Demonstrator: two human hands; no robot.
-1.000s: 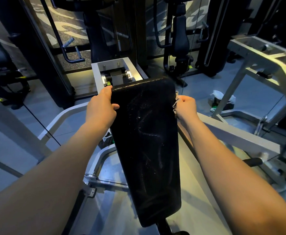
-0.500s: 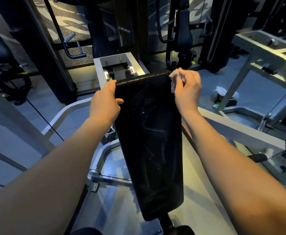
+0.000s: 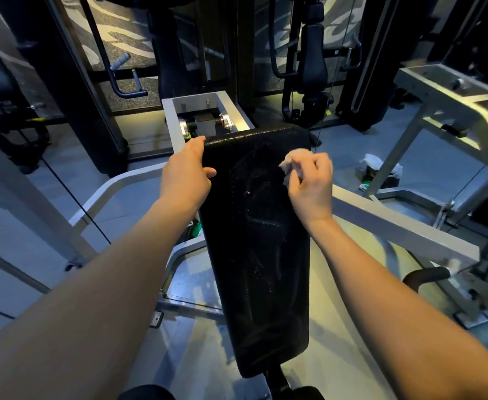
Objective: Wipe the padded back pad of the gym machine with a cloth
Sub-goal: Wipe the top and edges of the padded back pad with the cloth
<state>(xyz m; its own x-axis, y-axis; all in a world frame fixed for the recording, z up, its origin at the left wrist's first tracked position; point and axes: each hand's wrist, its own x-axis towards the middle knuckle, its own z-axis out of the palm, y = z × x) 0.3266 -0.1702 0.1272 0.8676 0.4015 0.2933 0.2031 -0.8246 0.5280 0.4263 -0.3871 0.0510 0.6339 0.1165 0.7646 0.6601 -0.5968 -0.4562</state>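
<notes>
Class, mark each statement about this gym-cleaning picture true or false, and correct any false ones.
1. The right hand holds a crumpled cloth. True.
2. The left hand rests on the floor. False: it grips the left edge of the back pad, near the top.
3. The back pad is red. False: it is black.
4. The cloth is over the upper right part of the back pad. True.
</notes>
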